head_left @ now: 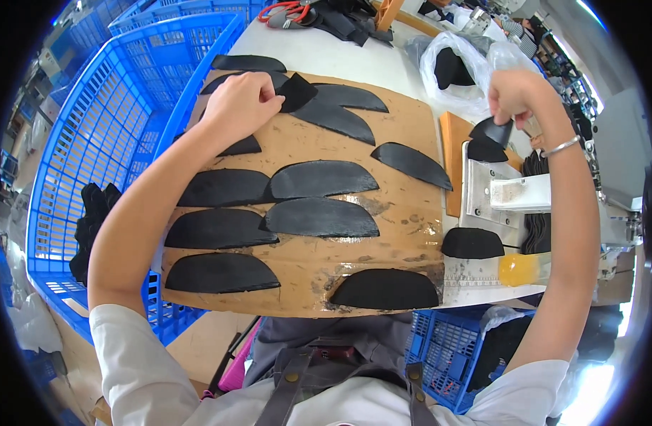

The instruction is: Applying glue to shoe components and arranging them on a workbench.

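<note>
My left hand is closed, its fingertips pinching the edge of a small matte black piece over the far part of a cardboard sheet. Beneath and around it lie several flat black half-moon pieces, some shiny, such as this one mid-sheet and a matte one at the near edge. At the far right, my right hand pinches a curved black piece. That piece hangs over the end of a metal machine arm, where another dark piece shows just below it.
Blue plastic crates stand at the left, one with black pieces beside my forearm. Red-handled scissors lie at the back. A clear plastic bag sits at the far right, near a wooden block. Another blue crate stands below.
</note>
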The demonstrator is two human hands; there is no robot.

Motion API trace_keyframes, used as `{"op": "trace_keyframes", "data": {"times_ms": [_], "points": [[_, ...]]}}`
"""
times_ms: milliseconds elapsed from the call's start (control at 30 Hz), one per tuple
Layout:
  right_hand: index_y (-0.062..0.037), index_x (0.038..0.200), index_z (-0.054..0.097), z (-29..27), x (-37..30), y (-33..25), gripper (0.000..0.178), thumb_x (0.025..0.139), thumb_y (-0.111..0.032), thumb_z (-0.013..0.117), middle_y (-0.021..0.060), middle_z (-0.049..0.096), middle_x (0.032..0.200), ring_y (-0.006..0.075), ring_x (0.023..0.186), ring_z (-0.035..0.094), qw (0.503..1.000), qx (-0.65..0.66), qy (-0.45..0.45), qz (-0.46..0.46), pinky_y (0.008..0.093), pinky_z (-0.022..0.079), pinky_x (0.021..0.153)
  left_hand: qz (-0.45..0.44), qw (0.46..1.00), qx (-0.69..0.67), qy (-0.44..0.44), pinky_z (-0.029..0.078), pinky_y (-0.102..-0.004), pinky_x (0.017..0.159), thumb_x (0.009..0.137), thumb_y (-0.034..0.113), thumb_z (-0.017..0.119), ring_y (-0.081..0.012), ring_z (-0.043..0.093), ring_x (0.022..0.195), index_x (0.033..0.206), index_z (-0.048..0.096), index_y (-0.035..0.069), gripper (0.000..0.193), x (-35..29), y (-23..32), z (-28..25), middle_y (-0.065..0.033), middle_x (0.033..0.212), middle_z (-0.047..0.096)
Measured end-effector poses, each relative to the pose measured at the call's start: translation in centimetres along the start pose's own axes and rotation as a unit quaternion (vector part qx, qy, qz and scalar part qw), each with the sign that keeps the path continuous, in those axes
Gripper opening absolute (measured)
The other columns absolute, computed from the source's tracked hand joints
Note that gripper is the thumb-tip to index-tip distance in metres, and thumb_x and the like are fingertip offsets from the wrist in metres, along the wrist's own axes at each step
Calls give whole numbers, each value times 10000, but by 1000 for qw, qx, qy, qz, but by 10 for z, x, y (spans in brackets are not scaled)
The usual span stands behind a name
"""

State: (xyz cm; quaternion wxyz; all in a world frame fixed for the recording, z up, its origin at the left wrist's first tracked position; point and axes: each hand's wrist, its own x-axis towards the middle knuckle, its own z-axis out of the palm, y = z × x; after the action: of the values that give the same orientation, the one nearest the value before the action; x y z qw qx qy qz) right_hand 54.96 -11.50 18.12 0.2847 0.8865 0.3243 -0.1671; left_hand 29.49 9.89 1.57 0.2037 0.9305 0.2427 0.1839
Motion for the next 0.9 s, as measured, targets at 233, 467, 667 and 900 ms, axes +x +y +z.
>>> {"op": "trace_keyframes", "data": {"times_ms": [233, 467, 667, 900], "points": [[3, 716, 607, 7, 9, 0, 100, 688, -51, 687, 106, 623, 614, 180, 528, 629, 998, -12, -15, 57, 311, 479, 457, 8, 1000, -6, -4, 450, -349, 658, 761, 248, 624, -247, 595, 734, 710, 572, 26, 233, -2, 0, 0, -95, 738, 627], [-13, 803, 577, 37, 70, -63, 172, 727, -122, 686, 83, 623, 714, 155, 641, 635, 973, 159, -49, -158, 289, 535, 610, 24, 999, -28, 11, 463, -357, 610, 732, 222, 629, -272, 602, 681, 701, 582, 19, 210, -3, 1, 3, -108, 678, 615], [-20, 692, 545, 49, 79, -73, 223, 710, -170, 708, 73, 608, 642, 130, 579, 601, 955, 227, 40, -188, 263, 515, 556, 27, 999, -26, 13, 459, -351, 599, 734, 219, 626, -262, 603, 673, 697, 579, 17, 210, -3, 0, 0, -110, 673, 616], [-2, 728, 597, 63, 80, -74, 208, 676, -154, 728, 99, 631, 678, 158, 583, 623, 946, 204, 103, -229, 277, 501, 527, 40, 998, -17, 33, 462, -351, 602, 735, 219, 625, -264, 604, 661, 695, 578, 16, 213, -2, 0, 3, -108, 667, 617]]}}
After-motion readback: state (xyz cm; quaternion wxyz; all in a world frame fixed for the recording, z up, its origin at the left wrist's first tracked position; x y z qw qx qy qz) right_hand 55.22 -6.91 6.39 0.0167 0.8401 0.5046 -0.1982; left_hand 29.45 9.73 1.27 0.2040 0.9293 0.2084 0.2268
